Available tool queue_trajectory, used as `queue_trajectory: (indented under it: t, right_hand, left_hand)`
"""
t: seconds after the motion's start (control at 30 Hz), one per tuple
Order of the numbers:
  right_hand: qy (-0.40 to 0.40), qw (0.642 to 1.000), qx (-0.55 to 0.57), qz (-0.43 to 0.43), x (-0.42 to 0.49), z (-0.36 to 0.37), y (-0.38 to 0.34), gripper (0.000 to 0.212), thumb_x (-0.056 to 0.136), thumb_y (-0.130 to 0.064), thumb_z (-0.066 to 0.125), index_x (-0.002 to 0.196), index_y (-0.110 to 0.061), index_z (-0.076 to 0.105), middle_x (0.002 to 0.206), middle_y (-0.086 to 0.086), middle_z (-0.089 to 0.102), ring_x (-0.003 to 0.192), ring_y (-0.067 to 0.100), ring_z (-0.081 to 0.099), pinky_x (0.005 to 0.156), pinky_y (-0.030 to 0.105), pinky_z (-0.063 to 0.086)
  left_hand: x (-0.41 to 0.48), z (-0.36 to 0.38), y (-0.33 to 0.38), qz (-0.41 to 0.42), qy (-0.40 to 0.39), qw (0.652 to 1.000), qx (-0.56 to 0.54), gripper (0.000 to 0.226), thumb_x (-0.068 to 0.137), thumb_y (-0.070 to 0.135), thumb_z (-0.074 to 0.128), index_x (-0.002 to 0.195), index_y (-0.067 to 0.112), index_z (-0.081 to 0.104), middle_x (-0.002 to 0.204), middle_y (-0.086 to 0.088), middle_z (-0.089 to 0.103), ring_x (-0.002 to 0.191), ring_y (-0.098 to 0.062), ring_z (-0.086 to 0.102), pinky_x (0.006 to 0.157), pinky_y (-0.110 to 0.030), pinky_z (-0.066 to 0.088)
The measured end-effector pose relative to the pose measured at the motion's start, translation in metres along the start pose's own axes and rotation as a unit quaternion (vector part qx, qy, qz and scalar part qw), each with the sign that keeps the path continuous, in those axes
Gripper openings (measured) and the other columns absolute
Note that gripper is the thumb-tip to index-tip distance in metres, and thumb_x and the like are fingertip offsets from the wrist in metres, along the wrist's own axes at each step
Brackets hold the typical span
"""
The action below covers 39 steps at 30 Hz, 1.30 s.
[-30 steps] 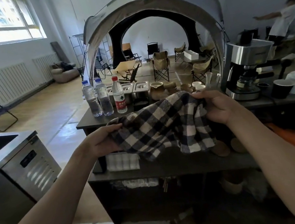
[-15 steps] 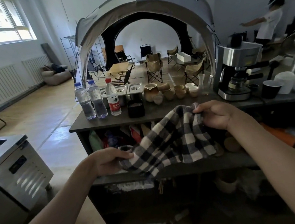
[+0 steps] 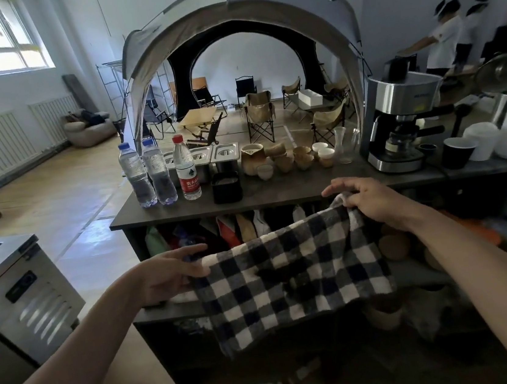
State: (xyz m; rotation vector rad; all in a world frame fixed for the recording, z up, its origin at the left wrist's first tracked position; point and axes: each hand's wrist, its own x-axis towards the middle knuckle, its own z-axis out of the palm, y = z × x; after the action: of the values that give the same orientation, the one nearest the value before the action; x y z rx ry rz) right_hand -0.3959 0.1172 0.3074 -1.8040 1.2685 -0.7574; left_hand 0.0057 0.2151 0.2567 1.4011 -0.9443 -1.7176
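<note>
Black-and-white checked cloth (image 3: pixel 289 283) is hanging spread out in the air, in front of the dark counter (image 3: pixel 278 196) and level with its upper shelf. The left hand (image 3: pixel 168 274) is pinching the cloth's left edge between thumb and fingers. The right hand (image 3: pixel 371 201) is gripping the upper right corner, higher and farther away. Three water bottles (image 3: pixel 158 171) are standing on the counter's left end.
</note>
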Motion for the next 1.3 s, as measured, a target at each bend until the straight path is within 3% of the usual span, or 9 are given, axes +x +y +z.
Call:
queue_trajectory:
  t: [0.13, 0.2, 0.33, 0.43, 0.6, 0.83, 1.17, 1.23, 1.3]
  right_hand:
    - [-0.077, 0.987, 0.139, 0.024, 0.000, -0.003, 0.008, 0.022, 0.082, -0.003, 0.072, 0.096, -0.019, 0.079, 0.119, 0.010, 0.068, 0.106, 0.019, 0.068, 0.079, 0.025, 0.055]
    - [-0.143, 0.978, 0.143, 0.049, -0.001, -0.006, 0.008, 0.045, 0.065, -0.004, 0.086, 0.107, -0.018, 0.076, 0.117, 0.014, 0.067, 0.102, 0.022, 0.070, 0.080, 0.027, 0.057]
    - [-0.152, 0.987, -0.031, 0.038, 0.000, -0.009, 0.001, 0.055, 0.061, -0.006, 0.087, 0.110, -0.026, 0.074, 0.122, -0.005, 0.064, 0.107, 0.008, 0.062, 0.088, 0.020, 0.050]
    - [-0.102, 0.979, -0.176, -0.018, 0.004, -0.009, -0.004, 0.036, 0.073, -0.010, 0.077, 0.105, -0.025, 0.075, 0.121, -0.011, 0.060, 0.109, 0.006, 0.054, 0.084, 0.016, 0.042]
    - [-0.037, 0.963, -0.260, -0.058, 0.004, -0.018, -0.003, 0.017, 0.084, -0.014, 0.062, 0.083, -0.028, 0.073, 0.106, -0.007, 0.068, 0.096, 0.008, 0.060, 0.071, 0.015, 0.041]
    - [-0.057, 0.963, -0.263, -0.015, 0.004, -0.005, -0.003, 0.025, 0.084, -0.015, 0.058, 0.066, -0.025, 0.072, 0.069, -0.015, 0.066, 0.070, 0.001, 0.060, 0.061, 0.020, 0.040]
    - [-0.099, 0.971, -0.195, -0.100, -0.009, -0.045, -0.050, 0.033, 0.086, -0.004, 0.051, 0.072, -0.026, 0.071, 0.071, -0.009, 0.068, 0.067, -0.001, 0.061, 0.063, 0.013, 0.046]
    - [-0.071, 0.978, -0.150, -0.125, -0.010, -0.050, -0.054, 0.031, 0.086, -0.002, 0.052, 0.075, -0.022, 0.073, 0.071, -0.009, 0.069, 0.066, -0.002, 0.061, 0.061, 0.010, 0.046]
    - [-0.025, 0.981, -0.131, -0.140, -0.009, -0.057, -0.051, 0.028, 0.086, -0.003, 0.056, 0.079, -0.022, 0.074, 0.071, -0.013, 0.069, 0.063, -0.006, 0.060, 0.057, 0.008, 0.044]
  left_hand:
    - [-0.006, 0.011, 0.012, 0.043, 0.074, 0.990, 0.111, 0.036, 0.086, -0.008, 0.064, 0.120, 0.005, 0.069, 0.110, -0.019, 0.074, 0.099, -0.032, 0.070, 0.080, -0.041, 0.062]
    - [-0.009, 0.016, 0.022, 0.078, 0.110, 0.979, 0.152, 0.026, 0.095, 0.001, 0.058, 0.116, 0.009, 0.071, 0.102, -0.014, 0.076, 0.089, -0.024, 0.073, 0.073, -0.036, 0.063]
    - [-0.012, 0.015, 0.039, 0.120, 0.143, 0.960, 0.210, 0.020, 0.100, 0.019, 0.055, 0.109, 0.021, 0.074, 0.093, -0.001, 0.076, 0.074, -0.012, 0.069, 0.054, -0.026, 0.057]
    - [-0.017, 0.009, 0.045, 0.109, 0.070, 0.972, 0.198, 0.029, 0.083, 0.034, 0.072, 0.106, 0.017, 0.077, 0.106, -0.007, 0.076, 0.092, -0.019, 0.071, 0.079, -0.033, 0.059]
    - [-0.016, 0.001, 0.035, 0.156, 0.063, 0.950, 0.262, 0.021, 0.067, 0.013, 0.085, 0.088, 0.017, 0.082, 0.088, -0.015, 0.074, 0.079, -0.023, 0.075, 0.072, -0.029, 0.062]
    - [0.029, 0.088, -0.022, 0.156, -0.030, 0.939, 0.306, 0.089, 0.056, 0.059, 0.087, 0.136, 0.043, 0.050, 0.139, 0.013, 0.054, 0.123, -0.004, 0.057, 0.104, -0.039, 0.049]
    - [0.094, 0.173, -0.017, 0.305, -0.005, 0.868, 0.392, 0.116, 0.057, 0.056, 0.088, 0.150, 0.045, 0.022, 0.160, 0.016, 0.022, 0.148, -0.007, 0.005, 0.117, -0.034, 0.017]
    - [0.095, 0.169, -0.002, 0.302, -0.006, 0.853, 0.425, 0.094, 0.058, 0.052, 0.088, 0.141, 0.038, 0.044, 0.149, 0.019, 0.039, 0.145, -0.005, 0.018, 0.116, -0.032, 0.021]
    - [0.091, 0.158, 0.011, 0.306, 0.005, 0.858, 0.413, 0.049, 0.063, 0.039, 0.089, 0.107, 0.029, 0.070, 0.111, 0.018, 0.070, 0.111, -0.002, 0.062, 0.098, -0.031, 0.048]
